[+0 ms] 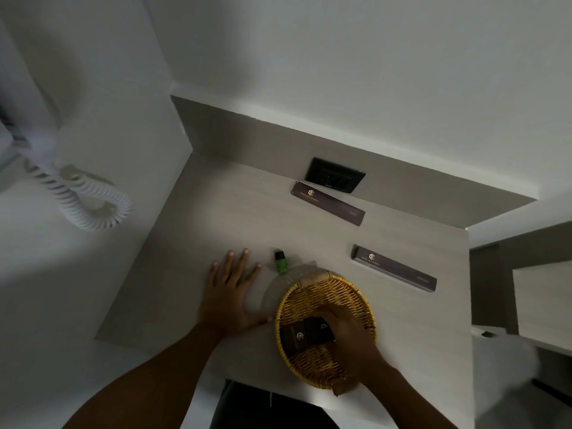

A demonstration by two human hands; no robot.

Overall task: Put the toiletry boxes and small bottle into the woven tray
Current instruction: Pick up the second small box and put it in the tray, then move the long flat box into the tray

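Right hand (346, 332) is in the woven tray (356, 292), fingers closed on two small dark boxes (305, 334). Left hand (230, 292) lies flat, released, on the desk (216, 212). Small green bottle (280, 262) stands just beyond the tray, nearer the left hand. Two long boxes (393, 267) lie farther back, slanted.

A hotel room, likely; logo-printed toiletry boxes (328, 203) lie on a pale surface (216, 218); a wall-mounted coiled cord (89, 199) hangs nearby.
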